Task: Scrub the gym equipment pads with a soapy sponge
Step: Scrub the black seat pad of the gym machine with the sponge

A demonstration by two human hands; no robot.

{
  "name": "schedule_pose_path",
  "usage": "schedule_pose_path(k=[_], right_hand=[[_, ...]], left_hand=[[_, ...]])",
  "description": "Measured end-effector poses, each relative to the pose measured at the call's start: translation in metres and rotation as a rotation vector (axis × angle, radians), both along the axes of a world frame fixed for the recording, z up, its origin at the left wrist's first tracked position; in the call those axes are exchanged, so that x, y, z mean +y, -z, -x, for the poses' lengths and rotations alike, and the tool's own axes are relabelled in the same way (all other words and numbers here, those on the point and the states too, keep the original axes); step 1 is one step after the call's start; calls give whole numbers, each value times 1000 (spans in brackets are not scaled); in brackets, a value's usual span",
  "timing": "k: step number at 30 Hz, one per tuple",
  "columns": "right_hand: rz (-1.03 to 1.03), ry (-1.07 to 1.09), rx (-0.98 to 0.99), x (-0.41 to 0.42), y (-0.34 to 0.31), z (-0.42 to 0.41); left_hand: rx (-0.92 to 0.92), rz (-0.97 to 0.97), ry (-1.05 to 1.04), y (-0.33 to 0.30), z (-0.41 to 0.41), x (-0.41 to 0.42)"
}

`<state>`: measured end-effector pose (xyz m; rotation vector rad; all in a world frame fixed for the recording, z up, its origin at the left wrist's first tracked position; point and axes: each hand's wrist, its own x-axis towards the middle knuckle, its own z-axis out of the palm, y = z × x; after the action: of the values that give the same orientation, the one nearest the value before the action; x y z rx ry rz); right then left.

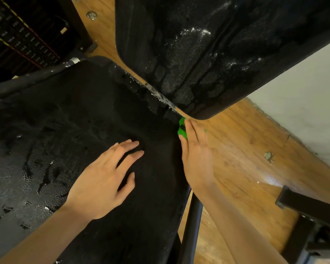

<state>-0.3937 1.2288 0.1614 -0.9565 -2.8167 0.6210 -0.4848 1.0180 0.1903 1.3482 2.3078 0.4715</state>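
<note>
Sponge (182, 128) — bright green — pressed against wet, pebbled black pad (84, 115).

Left hand (105, 180) lies flat on the seat pad (65, 149), palm down, fingers spread and straight, pointing toward the pad's far right corner, forearm running back to the lower left. Right hand (195, 157) sits at the pad's right edge, fingers pressed over a green sponge (182, 128) near that far corner, wrist and forearm trailing back alongside the edge.
</note>
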Motion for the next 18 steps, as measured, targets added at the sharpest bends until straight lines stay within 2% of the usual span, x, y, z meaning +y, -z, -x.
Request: schedule_pose_path(k=[3,7,11,15,18], right_hand=[[36,88,14,-11,-3,2],[-39,-26,-17,-17,-5,-12],[-34,101,-7,-14,0,25],[-85,-21,-57,-38,-6,-3],[-150,-18,-51,-25,-1,20]], left_hand=[[8,-2,-3,1,-1,0],[5,-5,-4,1,-1,0],[8,-13,-3,1,0,-1],[19,-14,0,1,-1,0],[24,-20,1,2,0,0]])
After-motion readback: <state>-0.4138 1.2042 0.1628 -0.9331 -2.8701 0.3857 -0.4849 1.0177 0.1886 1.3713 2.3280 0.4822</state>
